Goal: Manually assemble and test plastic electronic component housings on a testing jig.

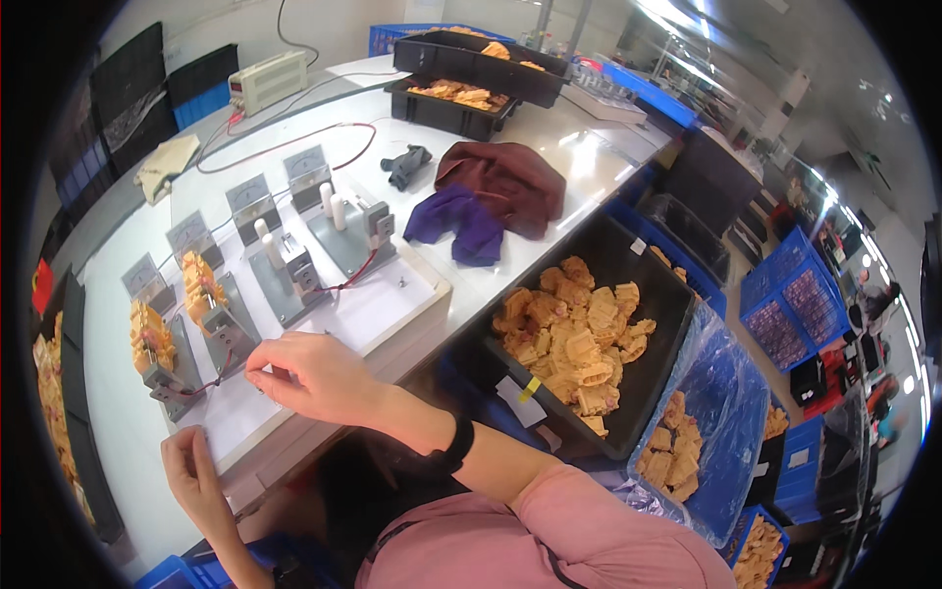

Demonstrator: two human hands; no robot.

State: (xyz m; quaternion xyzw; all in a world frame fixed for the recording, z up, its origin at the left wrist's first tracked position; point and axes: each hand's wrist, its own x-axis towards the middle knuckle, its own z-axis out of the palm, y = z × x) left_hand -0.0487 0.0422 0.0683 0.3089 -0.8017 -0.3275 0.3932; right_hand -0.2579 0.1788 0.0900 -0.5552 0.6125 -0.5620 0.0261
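My right hand [319,378] is over the front of a white board [388,312], thumb and forefinger tips brought together. Whether anything small is between them I cannot make out. At the board's near left corner is my left hand [196,481], thumb and fingers apart, holding nothing. Several metal fixtures with small meters stand on the board. The two leftmost carry yellow-orange plastic parts, one [152,337] at the left end and another [201,293] beside it. A third fixture [285,285] and a fourth [343,236] have white upright posts and no yellow part.
A black bin [638,412] of yellow parts sits at my right, with a blue plastic-lined bin [726,422] beyond. Purple cloth [456,224] and maroon cloth [510,182] lie behind the board. Farther back are stacked black trays [446,113] and a power supply [270,83] with a red cable.
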